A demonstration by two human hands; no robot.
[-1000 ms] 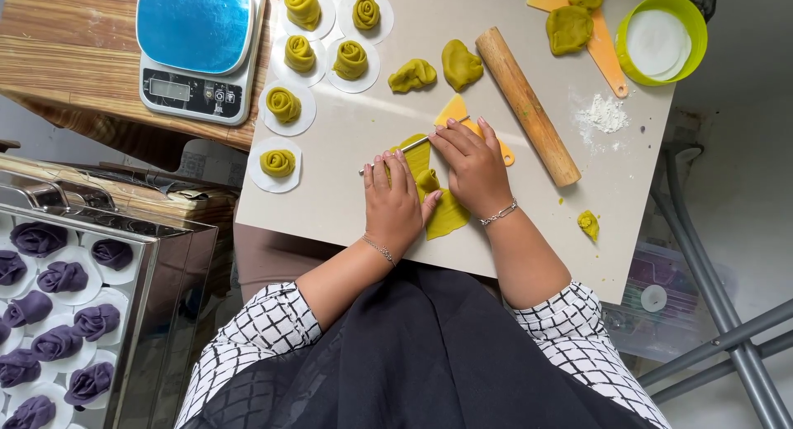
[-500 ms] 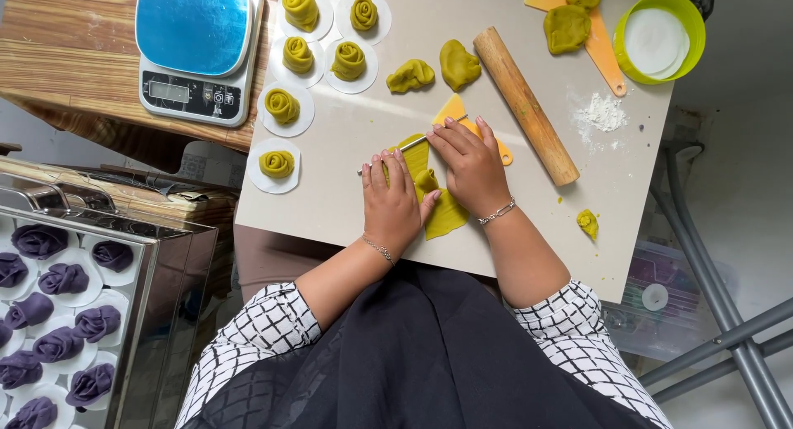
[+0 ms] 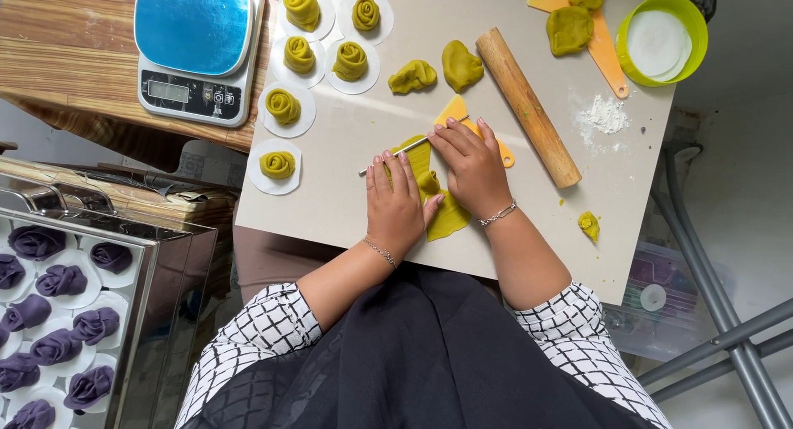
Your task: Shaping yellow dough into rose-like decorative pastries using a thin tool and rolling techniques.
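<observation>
A flat green dough sheet (image 3: 450, 220) lies on the pale work board (image 3: 347, 189), with a small rolled-up fold (image 3: 428, 182) at its middle. My left hand (image 3: 396, 204) presses flat on the sheet's left part. My right hand (image 3: 472, 169) lies on its right part, fingertips on a thin metal rod (image 3: 388, 157) that runs slantwise across the dough. A yellow scraper (image 3: 453, 109) pokes out from under my right fingers.
A wooden rolling pin (image 3: 529, 107) lies just right of my hands. Behind are green dough lumps (image 3: 413, 75), green rose-shaped pieces on white paper rounds (image 3: 285, 107), a blue-topped scale (image 3: 198, 49), a green bowl (image 3: 700, 33) and flour (image 3: 603, 113). A metal tray (image 3: 178, 255) of purple buns stands at left.
Both hands stay on the dough sheet; the fingers have only shifted slightly.
</observation>
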